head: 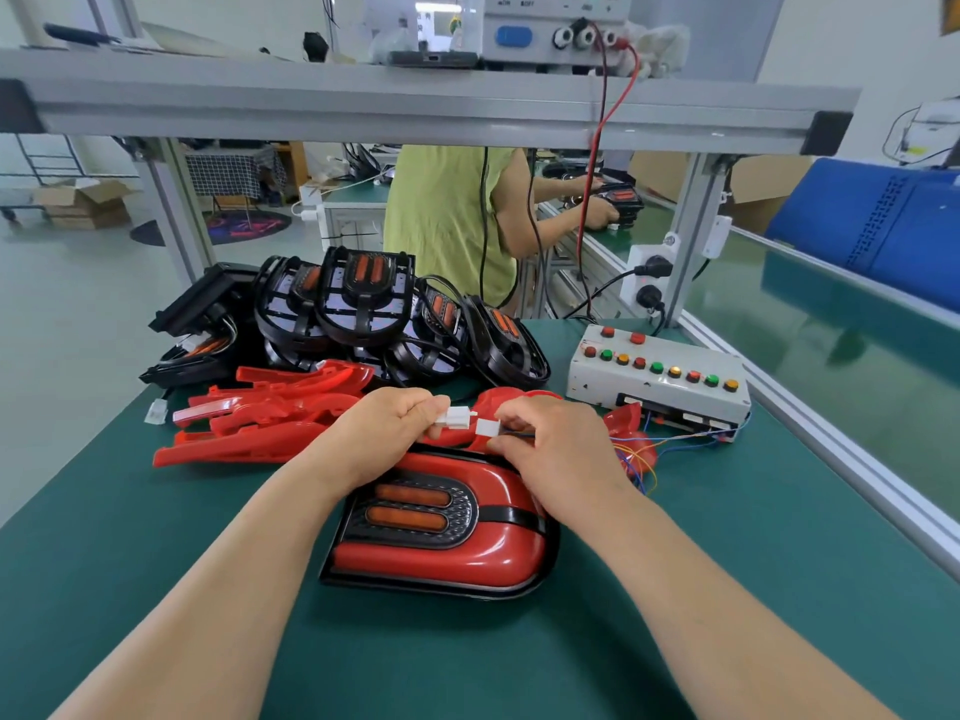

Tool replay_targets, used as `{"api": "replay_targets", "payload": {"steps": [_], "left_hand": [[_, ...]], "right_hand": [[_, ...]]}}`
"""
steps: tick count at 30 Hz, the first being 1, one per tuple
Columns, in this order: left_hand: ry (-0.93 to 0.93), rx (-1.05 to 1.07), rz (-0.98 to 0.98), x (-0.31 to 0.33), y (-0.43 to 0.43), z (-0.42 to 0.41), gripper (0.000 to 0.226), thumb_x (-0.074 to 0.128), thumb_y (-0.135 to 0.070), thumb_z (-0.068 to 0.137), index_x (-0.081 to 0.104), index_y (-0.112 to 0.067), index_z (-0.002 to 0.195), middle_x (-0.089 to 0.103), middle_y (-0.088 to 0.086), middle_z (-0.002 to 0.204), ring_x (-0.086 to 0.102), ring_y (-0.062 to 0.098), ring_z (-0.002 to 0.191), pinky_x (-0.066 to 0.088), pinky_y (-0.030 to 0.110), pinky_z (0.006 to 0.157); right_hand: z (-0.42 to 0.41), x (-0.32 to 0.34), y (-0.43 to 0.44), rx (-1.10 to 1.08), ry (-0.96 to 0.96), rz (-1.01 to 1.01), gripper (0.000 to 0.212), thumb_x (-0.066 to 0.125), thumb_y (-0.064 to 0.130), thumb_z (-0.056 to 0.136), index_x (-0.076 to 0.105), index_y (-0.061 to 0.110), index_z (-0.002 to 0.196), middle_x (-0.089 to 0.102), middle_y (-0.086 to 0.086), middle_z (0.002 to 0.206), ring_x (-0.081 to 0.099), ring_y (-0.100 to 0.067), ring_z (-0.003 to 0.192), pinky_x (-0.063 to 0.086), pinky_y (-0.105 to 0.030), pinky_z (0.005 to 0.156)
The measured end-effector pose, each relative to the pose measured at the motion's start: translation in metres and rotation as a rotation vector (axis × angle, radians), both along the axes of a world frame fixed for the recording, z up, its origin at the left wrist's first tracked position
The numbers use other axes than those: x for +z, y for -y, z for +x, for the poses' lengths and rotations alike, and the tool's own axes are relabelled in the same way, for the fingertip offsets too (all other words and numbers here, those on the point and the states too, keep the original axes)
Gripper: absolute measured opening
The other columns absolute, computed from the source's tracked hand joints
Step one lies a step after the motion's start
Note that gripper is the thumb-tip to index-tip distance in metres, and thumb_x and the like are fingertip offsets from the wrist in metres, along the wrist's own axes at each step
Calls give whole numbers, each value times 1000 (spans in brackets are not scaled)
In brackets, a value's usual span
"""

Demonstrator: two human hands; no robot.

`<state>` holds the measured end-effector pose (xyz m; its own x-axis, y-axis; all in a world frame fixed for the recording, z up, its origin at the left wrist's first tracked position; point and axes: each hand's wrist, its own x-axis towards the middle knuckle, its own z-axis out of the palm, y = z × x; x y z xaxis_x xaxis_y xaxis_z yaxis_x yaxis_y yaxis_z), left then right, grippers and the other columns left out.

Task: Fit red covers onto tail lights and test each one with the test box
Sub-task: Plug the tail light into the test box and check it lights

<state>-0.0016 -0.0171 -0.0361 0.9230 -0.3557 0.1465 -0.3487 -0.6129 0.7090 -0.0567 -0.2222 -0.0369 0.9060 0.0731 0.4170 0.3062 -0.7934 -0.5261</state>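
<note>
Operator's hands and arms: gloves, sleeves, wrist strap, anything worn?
Nothing worn that shows. Left hand and right hand are bare, with no gloves and no rings visible. Left forearm and right forearm are bare to the frame edge: no sleeves, watch or wrist strap in view.

The table (104, 485) is topped with a matt green mat, smooth and faintly rubbery-looking. The tail light (457, 569) has a glossy red plastic cover that catches the lamps, and its rim is black plastic. The loose red covers (260, 423) shine the same way. The white connectors (457, 417) are dull plastic. The test box (587, 381) looks like pale painted metal, a little scuffed. The frame (415, 106) is satin aluminium.
</note>
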Motion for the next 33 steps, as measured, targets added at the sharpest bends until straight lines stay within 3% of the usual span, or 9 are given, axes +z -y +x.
{"api": "replay_targets", "payload": {"steps": [5,10,14,19,23,27,30,33], "left_hand": [[-4,-25,74,6,4,3,42,46,-50,100,62,-24,70,59,-8,65,50,7,61,44,32,67],[34,-41,124,15,10,2,41,48,-46,100,64,-21,72,61,1,69,53,11,64,48,36,70],[39,-81,159,21,18,-1,40,48,-43,101,61,-25,68,58,-5,66,51,7,59,43,26,64],[44,-88,206,26,25,-3,41,47,-41,102,57,-26,66,67,4,78,57,12,67,45,28,68],[33,-111,220,26,26,-5,40,47,-41,102,60,-25,68,64,-6,72,54,1,61,40,21,63],[-2,-128,206,27,24,-4,38,45,-41,102,65,-20,77,72,3,87,65,16,81,49,27,75],[6,-125,195,25,24,-4,39,46,-41,102,60,-25,69,71,5,85,59,11,70,43,23,66],[0,-118,185,24,24,-4,39,47,-41,102,59,-26,68,72,6,84,57,8,69,44,22,66]], "right_hand": [[1,-1,0,-10,33,60,13,77,29,81,73,21,91,69,6,85,63,-18,86,50,-42,81],[0,-2,2,5,41,98,12,77,27,80,74,19,89,71,5,83,64,-18,84,51,-43,80],[0,-2,3,17,38,106,11,77,27,80,74,20,88,71,5,82,64,-16,82,51,-43,79],[1,-3,3,17,31,160,12,79,24,79,75,20,89,72,5,82,66,-16,83,52,-42,80],[-1,-5,2,37,7,222,13,79,22,78,77,23,91,72,10,80,65,-5,79,51,-33,80],[0,-4,2,49,13,262,15,81,18,77,78,22,91,65,20,72,62,2,83,46,-14,74],[-1,-3,1,49,29,258,14,81,17,77,78,20,90,66,18,71,62,0,83,46,-17,74],[-1,-3,3,58,33,273,12,81,17,77,77,21,87,68,17,71,63,-2,80,47,-20,73]]}}
